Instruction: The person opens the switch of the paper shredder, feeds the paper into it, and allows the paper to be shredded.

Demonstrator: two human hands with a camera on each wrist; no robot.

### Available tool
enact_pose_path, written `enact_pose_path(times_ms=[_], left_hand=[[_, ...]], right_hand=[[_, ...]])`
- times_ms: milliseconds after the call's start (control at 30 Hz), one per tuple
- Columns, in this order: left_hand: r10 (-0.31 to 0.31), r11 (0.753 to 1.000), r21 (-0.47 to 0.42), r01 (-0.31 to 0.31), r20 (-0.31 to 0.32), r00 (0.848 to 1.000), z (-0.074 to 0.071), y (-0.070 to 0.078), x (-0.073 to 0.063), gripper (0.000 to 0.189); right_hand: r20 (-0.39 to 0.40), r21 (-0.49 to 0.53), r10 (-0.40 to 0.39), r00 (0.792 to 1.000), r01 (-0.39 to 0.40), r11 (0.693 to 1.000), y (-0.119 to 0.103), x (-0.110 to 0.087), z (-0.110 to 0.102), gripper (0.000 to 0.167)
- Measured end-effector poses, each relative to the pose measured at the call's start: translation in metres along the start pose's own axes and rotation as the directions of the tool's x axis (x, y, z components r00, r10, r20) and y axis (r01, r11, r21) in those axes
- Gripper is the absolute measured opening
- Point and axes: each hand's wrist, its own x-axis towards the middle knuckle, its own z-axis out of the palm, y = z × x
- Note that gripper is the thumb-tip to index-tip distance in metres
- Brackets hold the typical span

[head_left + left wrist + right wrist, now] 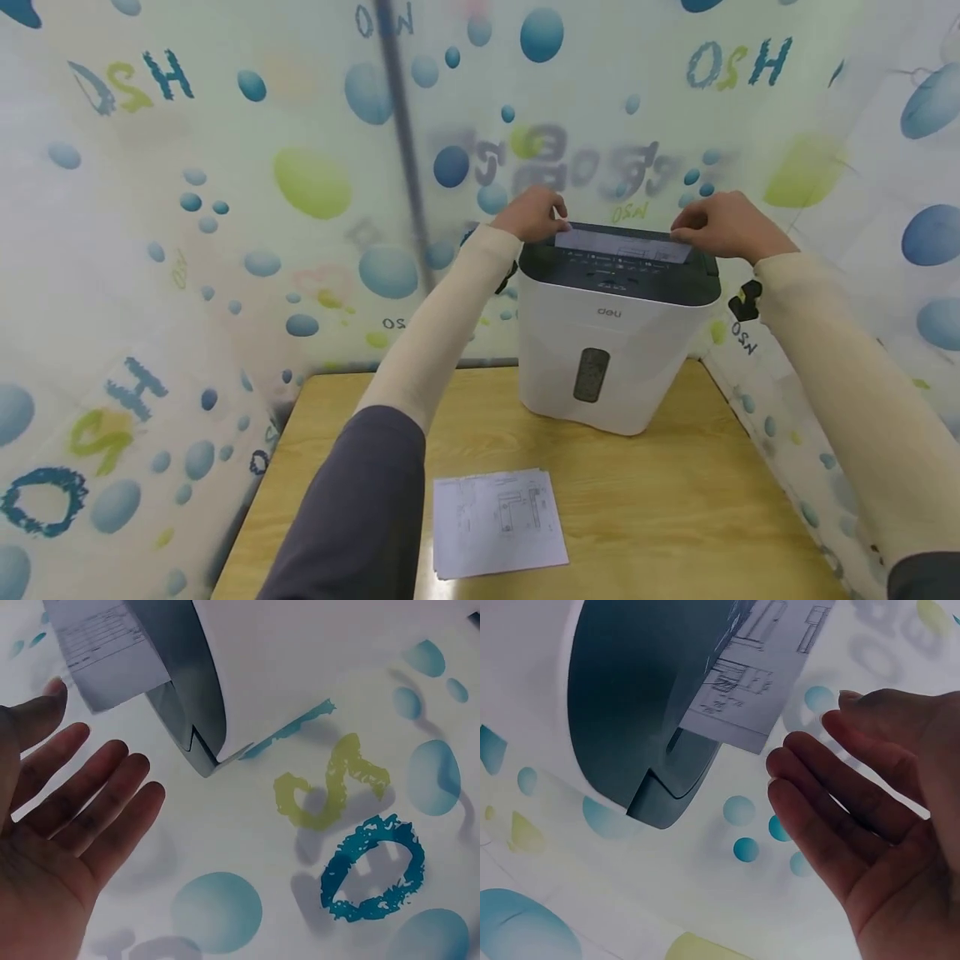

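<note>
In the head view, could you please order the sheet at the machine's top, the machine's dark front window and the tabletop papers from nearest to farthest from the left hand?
1. Sheet: at the machine's top, beside the left hand.
2. Dark window: lower, on its front.
3. Papers: flat on the table.

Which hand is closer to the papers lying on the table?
Left. The left hand is up past the papers, by the left end of the shredder; the right hand is farther across, by its right end.
</note>
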Motion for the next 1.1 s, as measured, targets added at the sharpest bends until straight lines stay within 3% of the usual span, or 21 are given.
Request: enact_pose_path(times_ms=[200,467,600,833,1100], left_hand=[[-0.007,0.998,-0.062,0.009,0.035,0.999,0.001,0.006,-0.007,0.058],[-0.064,0.995,-0.075,0.067,0.034,0.997,-0.004,-0.013,-0.033,0.080],[-0.096,0.994,-0.055,0.096,0.009,0.995,-0.007,-0.017,-0.054,0.089],[-0.119,0.993,-0.014,0.118,-0.060,0.991,-0.005,-0.024,-0.087,0.102],[-0.057,0.997,0.045,0.067,-0.194,0.979,0.005,-0.033,-0.119,0.107]], right_hand=[[0.003,0.055,0.024,1.000,-0.024,0.998,0.005,-0.015,0.001,0.056],[0.023,0.121,0.030,0.999,-0.032,0.992,-0.007,-0.014,0.013,0.079],[0.010,0.136,0.023,1.000,-0.024,0.990,-0.011,-0.016,0.017,0.087],[-0.079,0.148,-0.006,0.997,0.017,0.989,-0.017,-0.028,0.026,0.093],[-0.198,0.174,-0.021,0.980,0.056,0.983,-0.022,-0.050,0.047,0.098]])
